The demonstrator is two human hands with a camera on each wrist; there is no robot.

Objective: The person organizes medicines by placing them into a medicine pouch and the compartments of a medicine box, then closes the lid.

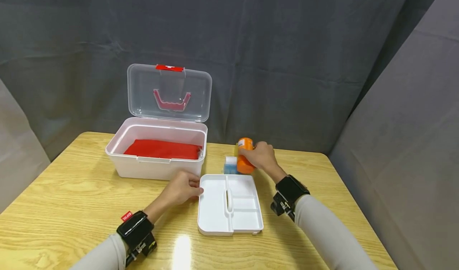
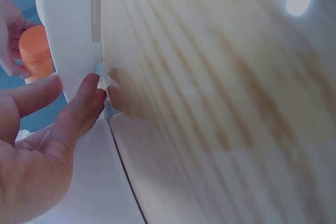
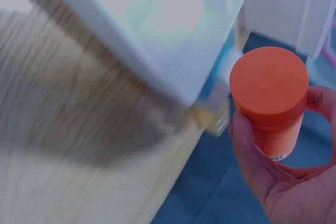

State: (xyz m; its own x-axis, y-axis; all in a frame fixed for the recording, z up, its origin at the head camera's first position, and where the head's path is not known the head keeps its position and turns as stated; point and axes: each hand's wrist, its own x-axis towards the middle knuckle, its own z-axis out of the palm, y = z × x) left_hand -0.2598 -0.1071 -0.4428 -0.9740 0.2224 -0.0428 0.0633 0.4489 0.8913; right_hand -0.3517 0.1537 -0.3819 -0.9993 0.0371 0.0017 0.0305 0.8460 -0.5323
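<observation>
My right hand [image 1: 261, 156] holds an orange bottle [image 1: 245, 152] with a white label, thumb and fingers round its sides. In the right wrist view its flat round cap [image 3: 269, 81] faces the camera. A small item with a white top and blue lower part [image 1: 230, 165] stands just left of the bottle, partly hidden behind the tray. My left hand [image 1: 181, 188] pinches the left edge of a white divided tray [image 1: 214, 206]. In the left wrist view the thumb and fingertips [image 2: 90, 81] meet on either side of the tray's edge.
A white box [image 1: 157, 170] with its clear lid [image 1: 170, 83] raised stands at the back left. Inside it lies a red pouch [image 1: 163, 148]. The wooden table [image 1: 89, 210] ends at the grey curtain [image 1: 287, 63] behind.
</observation>
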